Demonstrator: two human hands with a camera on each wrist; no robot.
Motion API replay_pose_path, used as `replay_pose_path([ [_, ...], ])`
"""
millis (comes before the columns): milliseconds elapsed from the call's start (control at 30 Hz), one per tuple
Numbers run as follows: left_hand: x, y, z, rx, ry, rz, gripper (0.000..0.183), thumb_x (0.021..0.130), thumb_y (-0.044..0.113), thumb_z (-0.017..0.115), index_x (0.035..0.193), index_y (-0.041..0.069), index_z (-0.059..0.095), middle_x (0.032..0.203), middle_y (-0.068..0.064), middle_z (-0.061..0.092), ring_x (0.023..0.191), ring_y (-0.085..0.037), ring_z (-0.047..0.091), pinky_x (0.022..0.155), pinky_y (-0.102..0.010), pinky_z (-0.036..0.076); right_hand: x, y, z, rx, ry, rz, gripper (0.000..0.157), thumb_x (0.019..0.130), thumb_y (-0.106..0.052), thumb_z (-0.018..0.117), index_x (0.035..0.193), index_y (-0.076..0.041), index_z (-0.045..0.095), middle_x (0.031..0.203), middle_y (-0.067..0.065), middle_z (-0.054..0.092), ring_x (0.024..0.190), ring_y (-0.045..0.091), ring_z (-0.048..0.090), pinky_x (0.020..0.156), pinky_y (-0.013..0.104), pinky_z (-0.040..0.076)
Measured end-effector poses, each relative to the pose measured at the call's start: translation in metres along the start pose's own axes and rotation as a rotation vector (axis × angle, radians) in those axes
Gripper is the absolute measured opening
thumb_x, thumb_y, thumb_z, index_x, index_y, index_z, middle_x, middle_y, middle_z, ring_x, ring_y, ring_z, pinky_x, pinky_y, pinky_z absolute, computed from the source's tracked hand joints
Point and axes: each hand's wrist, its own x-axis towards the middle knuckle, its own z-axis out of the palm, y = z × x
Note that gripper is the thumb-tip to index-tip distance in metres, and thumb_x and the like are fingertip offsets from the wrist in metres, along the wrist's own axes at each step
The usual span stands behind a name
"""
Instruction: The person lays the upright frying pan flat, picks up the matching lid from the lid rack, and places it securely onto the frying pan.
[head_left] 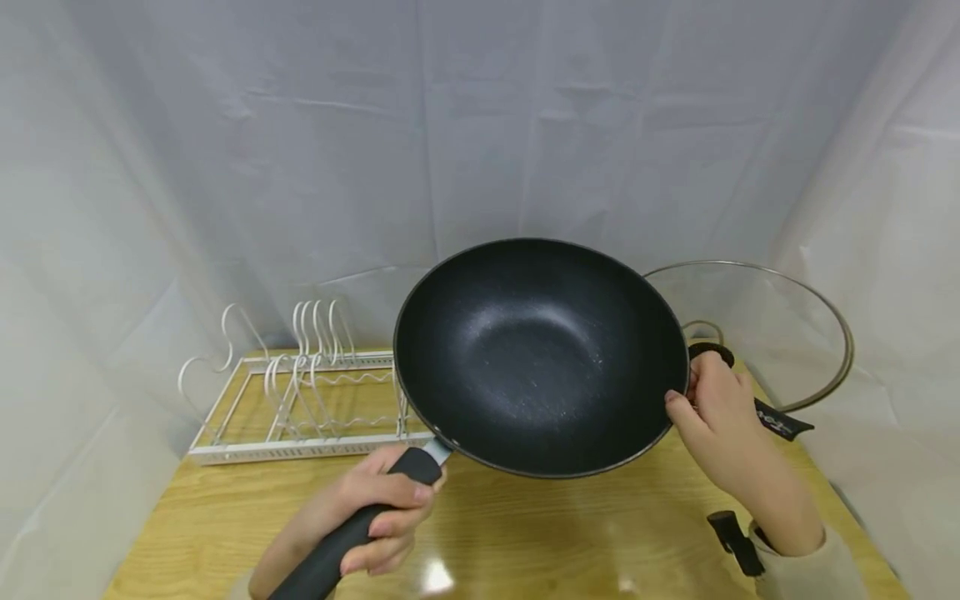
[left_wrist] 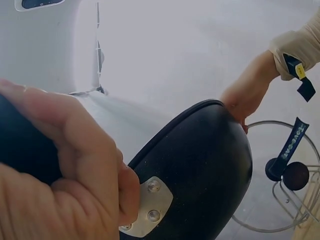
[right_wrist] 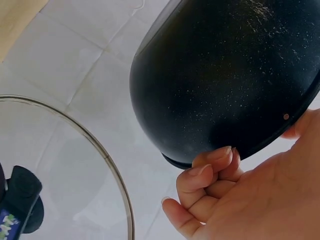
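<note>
A black wok (head_left: 536, 367) is held up above the wooden table, its inside tilted toward the head camera. My left hand (head_left: 382, 508) grips its black handle (head_left: 322, 554); in the left wrist view, a riveted metal bracket (left_wrist: 155, 200) joins handle and pan. On the opposite side, my right hand (head_left: 720, 417) pinches the rim, thumb on the inside and curled fingers (right_wrist: 200, 180) against the underside. Behind that hand stands a glass lid (head_left: 772, 333) with a metal rim and a black knob (head_left: 780, 419), partly hidden by the hand and wok.
A white wire dish rack (head_left: 300, 450) sits at the left back of the wooden table (head_left: 525, 533), its right end hidden by the wok. A thin wire loop (head_left: 705, 325) shows near the lid. Pale sheeting (head_left: 487, 125) encloses the back and sides.
</note>
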Motion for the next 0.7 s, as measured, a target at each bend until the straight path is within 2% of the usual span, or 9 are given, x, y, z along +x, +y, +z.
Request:
replay_pose_path([
  [167,0.000,-0.005,0.003,-0.023,0.009,-0.035,0.022,0.093,-0.004,0.025,0.087,0.006,0.043,0.054,0.002,0.034,0.037,-0.004,0.045,0.029,-0.037,0.014,-0.018,0.000,0.000,0.031,0.048,0.032,0.015,0.086,-0.004,0.047,0.079,-0.007,0.034,0.072,0.004,0.032,0.061,0.017,0.028,0.075,0.042,0.015],
  [367,-0.001,-0.010,0.007,-0.031,0.021,-0.050,0.021,0.091,-0.006,0.026,0.085,0.005,0.043,0.053,0.001,0.033,0.032,-0.008,0.038,0.024,-0.033,0.015,-0.034,-0.001,0.000,0.034,0.092,0.060,0.014,0.083,-0.003,0.050,0.082,-0.006,0.037,0.071,0.002,0.035,0.066,0.015,0.032,0.076,0.044,0.018],
  [533,-0.001,-0.012,0.010,-0.043,0.021,-0.070,0.019,0.091,-0.005,0.027,0.087,0.005,0.042,0.053,0.003,0.035,0.034,-0.004,0.040,0.024,-0.031,0.016,-0.047,-0.002,0.001,0.058,0.106,0.111,0.013,0.082,-0.001,0.051,0.084,-0.005,0.038,0.074,0.004,0.036,0.072,0.019,0.031,0.074,0.038,0.016],
  [700,-0.003,-0.015,0.010,-0.095,0.023,-0.101,0.022,0.092,-0.004,0.027,0.083,0.006,0.044,0.055,0.004,0.036,0.036,-0.002,0.043,0.024,-0.029,0.013,-0.058,-0.002,0.004,0.055,0.210,0.070,0.017,0.073,0.001,0.055,0.079,-0.006,0.040,0.070,0.000,0.037,0.067,0.011,0.032,0.064,0.025,0.022],
])
